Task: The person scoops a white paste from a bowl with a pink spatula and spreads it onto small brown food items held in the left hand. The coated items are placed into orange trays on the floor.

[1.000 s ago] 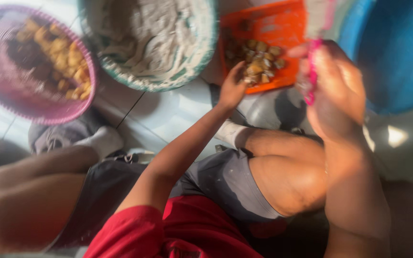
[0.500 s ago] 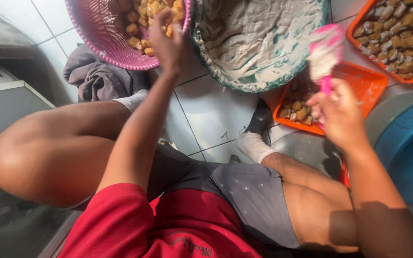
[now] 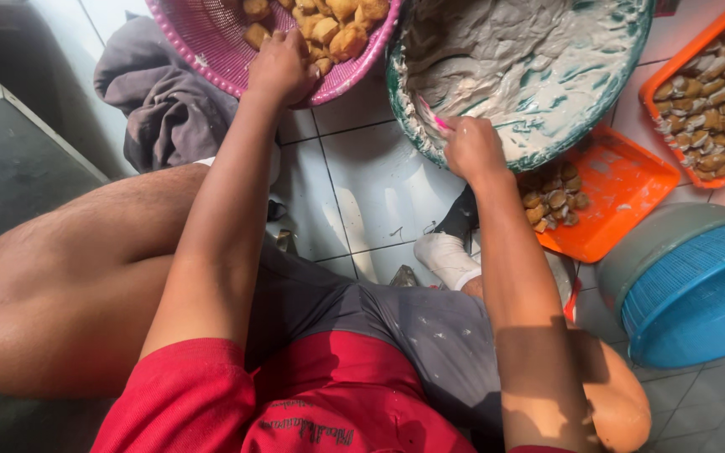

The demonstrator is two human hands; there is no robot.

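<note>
Both hands have shifted since half a second ago: the right hand (image 3: 473, 149), which was raised over the orange trays with a pink tool, has come down to the batter bowl, while the left stays at the pink basket.

At the far left a grey cloth (image 3: 165, 92) lies bunched on the tiled floor (image 3: 379, 193). Just right of it, the left hand (image 3: 283, 67) rests on the near rim of the pink basket (image 3: 211, 42), fingers curled over the edge among the fried pieces (image 3: 329, 25) (whether they pinch one I cannot tell). Next comes the green-rimmed bowl (image 3: 413, 117) of pale batter (image 3: 522, 59); the right hand's fingers are closed around a pink-handled tool (image 3: 434, 117) at its near rim. To work well here, I'd judge, keep the tool inside the rim so batter stays off the floor.

Further right, an orange tray (image 3: 623, 193) with a few pieces sits tucked under the bowl's edge, a fuller orange tray (image 3: 698, 84) beyond it, and a blue basket (image 3: 698, 294) near the knee. Room is tight: bowl, basket and trays nearly touch, leaving only the floor strip between the legs open.
</note>
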